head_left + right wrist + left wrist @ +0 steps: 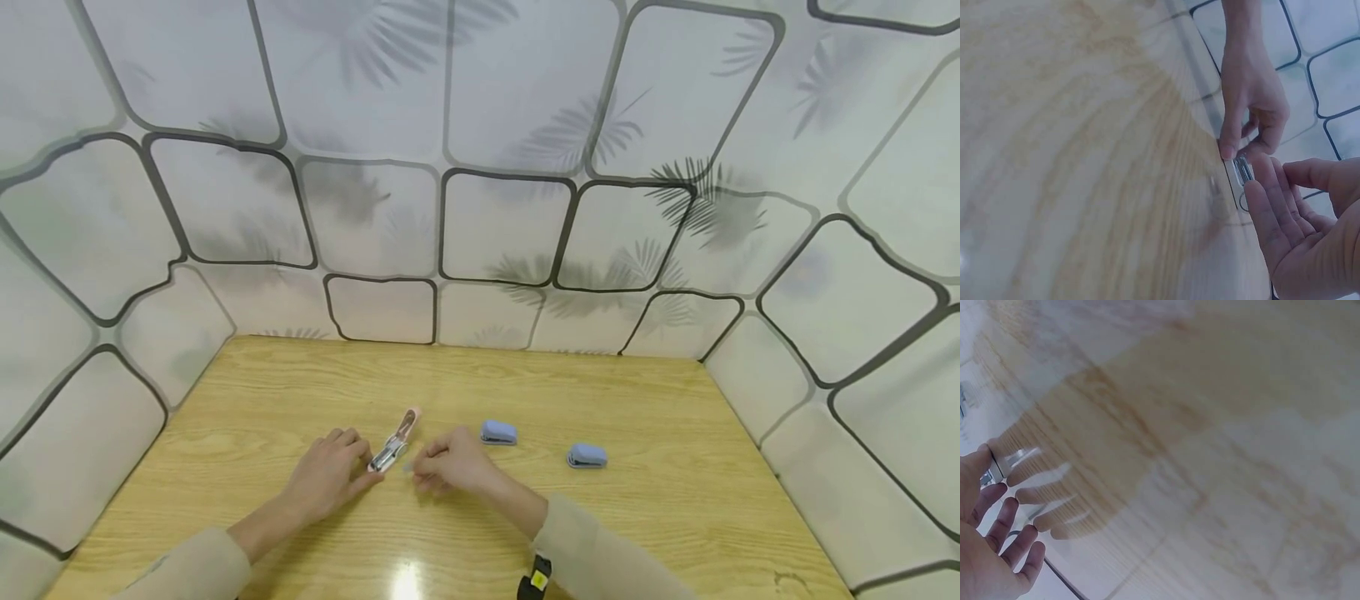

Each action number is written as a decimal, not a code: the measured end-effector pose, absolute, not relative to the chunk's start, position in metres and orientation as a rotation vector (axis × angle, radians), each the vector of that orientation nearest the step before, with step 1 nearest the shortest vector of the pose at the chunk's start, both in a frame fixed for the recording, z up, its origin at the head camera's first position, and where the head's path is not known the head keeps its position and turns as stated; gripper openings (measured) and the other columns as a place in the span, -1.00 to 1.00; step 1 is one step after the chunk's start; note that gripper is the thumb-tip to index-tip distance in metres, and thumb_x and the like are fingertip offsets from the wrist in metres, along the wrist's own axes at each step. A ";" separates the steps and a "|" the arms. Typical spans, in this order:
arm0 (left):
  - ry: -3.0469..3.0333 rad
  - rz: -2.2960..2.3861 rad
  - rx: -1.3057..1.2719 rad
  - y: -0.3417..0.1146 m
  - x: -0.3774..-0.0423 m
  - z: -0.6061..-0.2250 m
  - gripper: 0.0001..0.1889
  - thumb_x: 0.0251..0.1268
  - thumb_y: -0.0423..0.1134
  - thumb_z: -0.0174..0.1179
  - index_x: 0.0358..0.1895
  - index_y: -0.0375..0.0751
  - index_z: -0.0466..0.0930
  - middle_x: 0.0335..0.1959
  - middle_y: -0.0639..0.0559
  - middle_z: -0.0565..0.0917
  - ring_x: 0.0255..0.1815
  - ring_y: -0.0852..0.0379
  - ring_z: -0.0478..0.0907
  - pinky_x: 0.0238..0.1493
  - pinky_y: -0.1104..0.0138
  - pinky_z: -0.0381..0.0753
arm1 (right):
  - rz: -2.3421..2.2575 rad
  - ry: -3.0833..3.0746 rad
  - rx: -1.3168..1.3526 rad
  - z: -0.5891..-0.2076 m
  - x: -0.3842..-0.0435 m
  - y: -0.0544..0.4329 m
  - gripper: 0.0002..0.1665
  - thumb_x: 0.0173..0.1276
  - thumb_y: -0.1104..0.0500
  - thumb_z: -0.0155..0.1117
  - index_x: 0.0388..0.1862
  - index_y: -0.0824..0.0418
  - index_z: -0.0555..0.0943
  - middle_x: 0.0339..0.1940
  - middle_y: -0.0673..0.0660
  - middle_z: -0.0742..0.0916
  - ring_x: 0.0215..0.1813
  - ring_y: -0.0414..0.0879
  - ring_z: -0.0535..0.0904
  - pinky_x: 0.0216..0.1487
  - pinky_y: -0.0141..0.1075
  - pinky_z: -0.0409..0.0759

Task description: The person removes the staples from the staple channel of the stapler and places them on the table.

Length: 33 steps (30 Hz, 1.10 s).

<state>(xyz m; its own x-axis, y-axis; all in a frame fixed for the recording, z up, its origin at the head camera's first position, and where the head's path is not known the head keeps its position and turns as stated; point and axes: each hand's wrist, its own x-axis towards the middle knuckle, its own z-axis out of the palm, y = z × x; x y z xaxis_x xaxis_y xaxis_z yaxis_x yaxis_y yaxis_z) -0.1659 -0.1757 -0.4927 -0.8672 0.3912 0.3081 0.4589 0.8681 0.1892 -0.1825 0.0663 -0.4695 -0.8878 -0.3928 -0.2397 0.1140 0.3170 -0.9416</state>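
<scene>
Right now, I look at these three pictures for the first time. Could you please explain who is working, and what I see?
There is no robot here: a person works with two bare hands. The wide picture comes from a camera worn on the head; the other two come from cameras on the left and right wrists. On the wood-grain table lie an opened stapler, a blue stapler and, further right, a second blue stapler. The left hand holds the opened stapler's near end. The right hand, beside it, seems to pinch something small and pale, too unclear to name.
</scene>
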 end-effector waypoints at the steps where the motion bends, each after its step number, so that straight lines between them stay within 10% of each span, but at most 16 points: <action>1: -2.782 -0.375 -0.644 -0.176 -0.166 -0.493 -0.70 0.13 0.03 0.55 -0.29 -0.06 0.70 -0.29 0.11 0.68 -0.28 0.19 0.51 -0.24 0.29 0.56 | -1.601 2.152 -0.237 -0.470 -0.180 0.066 -0.86 0.40 0.24 0.43 -0.23 0.34 0.79 -0.35 0.24 0.87 -0.36 -0.05 0.86 -0.38 -0.29 0.78; 33: -2.773 -0.390 -0.657 -0.177 -0.165 -0.494 -0.72 0.16 0.02 0.55 -0.29 -0.04 0.68 -0.29 0.16 0.65 -0.28 0.21 0.49 -0.24 0.34 0.49 | -1.539 1.935 -0.190 -0.486 -0.129 0.016 -0.90 0.36 0.29 0.46 -0.34 0.30 0.83 -0.43 0.26 0.86 -0.41 0.01 0.86 -0.51 -0.40 0.71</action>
